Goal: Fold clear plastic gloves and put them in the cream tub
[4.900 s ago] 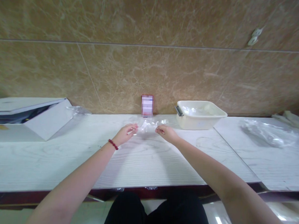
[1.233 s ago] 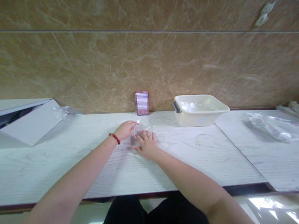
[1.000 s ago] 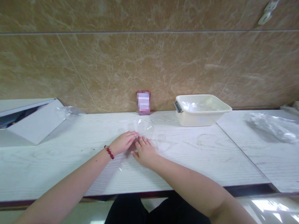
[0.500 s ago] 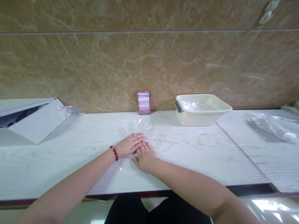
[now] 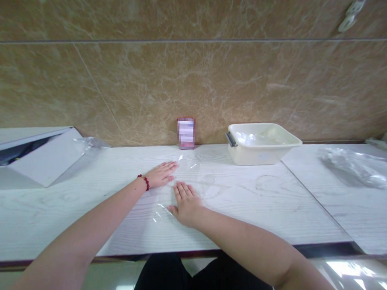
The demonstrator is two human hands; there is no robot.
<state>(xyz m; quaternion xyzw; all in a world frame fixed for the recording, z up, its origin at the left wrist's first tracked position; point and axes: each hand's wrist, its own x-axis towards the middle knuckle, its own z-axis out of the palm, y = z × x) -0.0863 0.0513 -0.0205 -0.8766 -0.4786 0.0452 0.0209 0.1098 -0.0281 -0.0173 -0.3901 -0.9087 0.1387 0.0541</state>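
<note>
Two-handed in the head view: palms down on clear film point(image 5: 192, 167), seemingly for flattening. Film outline faint; lies on the white tabletop point(image 5: 257, 212), under the right hand point(image 5: 187, 204) and by the left hand's point(image 5: 162, 174) fingertips. Fingers straight, clamped on nothing; hands apart. Best to press lightly and stroke outward from the middle, toward the nearer creases. Mind the upright panel point(image 5: 186, 134) just beyond and the near table edge. More room leftward, before the white box point(image 5: 47, 160), and rightward, below the cream tub point(image 5: 260, 156).

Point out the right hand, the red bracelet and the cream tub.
Right hand point(image 5: 188, 206), head view: back of the hand.
Red bracelet point(image 5: 146, 181), head view: its beads.
Cream tub point(image 5: 251, 156), head view: its front wall.
</note>
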